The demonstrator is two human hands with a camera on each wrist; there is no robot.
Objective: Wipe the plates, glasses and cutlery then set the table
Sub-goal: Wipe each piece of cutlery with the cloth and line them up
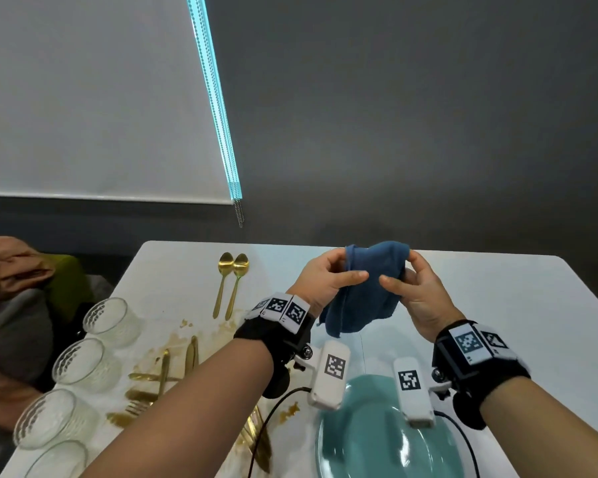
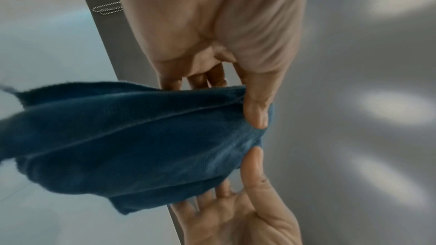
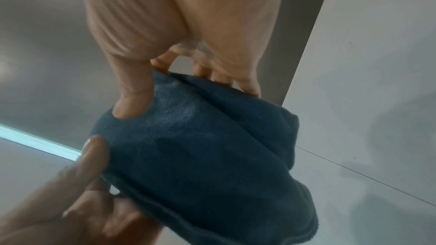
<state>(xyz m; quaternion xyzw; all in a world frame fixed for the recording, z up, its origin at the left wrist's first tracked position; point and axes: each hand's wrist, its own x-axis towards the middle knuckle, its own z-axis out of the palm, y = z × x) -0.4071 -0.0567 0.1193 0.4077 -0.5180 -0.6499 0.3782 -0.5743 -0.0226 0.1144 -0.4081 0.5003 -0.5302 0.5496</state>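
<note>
Both hands hold a dark blue cloth [image 1: 366, 298] up above the middle of the white table [image 1: 497, 305]. My left hand [image 1: 349, 267] pinches its left top edge, thumb in front and fingers behind. My right hand [image 1: 399, 270] pinches the right top edge the same way. The cloth hangs bunched between them. The left wrist view shows the left hand [image 2: 231, 96] with its thumb on the cloth [image 2: 129, 137]. In the right wrist view the right hand [image 3: 184, 96] pinches the cloth [image 3: 200, 146]. A teal plate [image 1: 370, 450] lies below the wrists near me.
Several clear glasses [image 1: 111, 320] stand along the table's left edge. Two gold spoons [image 1: 232, 284] lie at the back left; gold knives and forks [image 1: 163, 374] lie crossed on brown stains [image 1: 183, 326]. A chair with brown and green fabric [image 1: 18, 270] is left of the table.
</note>
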